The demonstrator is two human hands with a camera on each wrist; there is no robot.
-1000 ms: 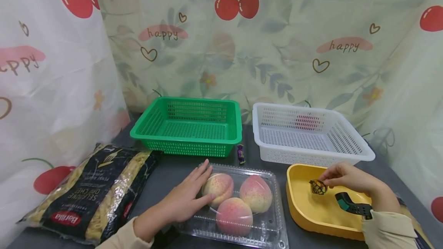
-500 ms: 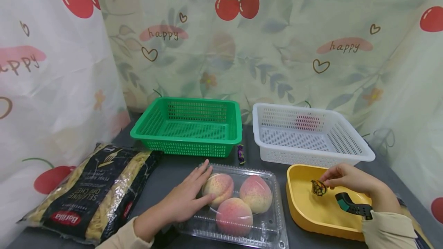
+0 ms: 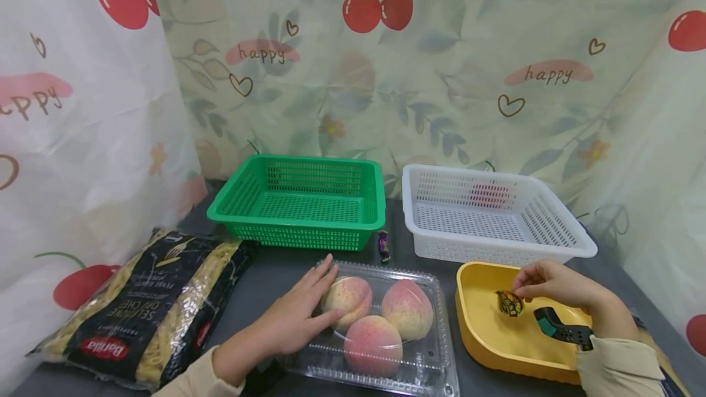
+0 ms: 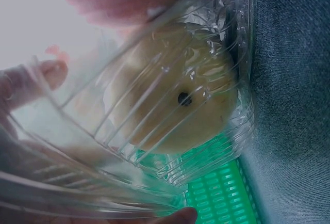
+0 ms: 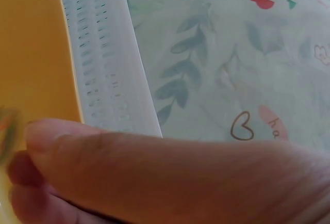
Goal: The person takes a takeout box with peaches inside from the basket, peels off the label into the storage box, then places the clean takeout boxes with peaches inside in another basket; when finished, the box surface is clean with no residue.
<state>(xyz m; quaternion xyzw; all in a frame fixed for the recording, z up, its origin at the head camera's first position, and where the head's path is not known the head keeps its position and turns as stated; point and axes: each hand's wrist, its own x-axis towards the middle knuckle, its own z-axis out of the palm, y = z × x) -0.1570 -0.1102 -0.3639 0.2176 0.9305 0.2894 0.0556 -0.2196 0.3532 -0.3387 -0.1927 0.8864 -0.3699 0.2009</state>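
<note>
In the head view my left hand [image 3: 298, 317] rests with spread, straight fingers on the left side of a clear plastic box [image 3: 441, 348]. Three peaches [image 3: 374, 345] lie inside it. Ribbed plastic and a pale peach [image 4: 175, 90] fill the left wrist view, a thumb at its left. Over the yellow tray [image 3: 469, 336], the thumb and fingers of my right hand [image 3: 557, 287] pinch a small candy-like wrapped piece [image 3: 510, 303] patterned in black, yellow and green. Only a blurred edge of this piece [image 5: 7, 131] shows in the right wrist view, beside the fingertips.
Behind stand a green basket [image 3: 309, 234] and a white basket [image 3: 485, 250]. A purple wrapped candy [image 3: 383, 245] lies between them on the dark table. To the left is a big bag of pasta [image 3: 149, 305]. Printed curtains [image 3: 331, 97] close off the back and sides.
The small wrapped piece in my right hand has turned and shifted slightly right and down, the fingers moving a little with it. My left hand stays still on the box.
</note>
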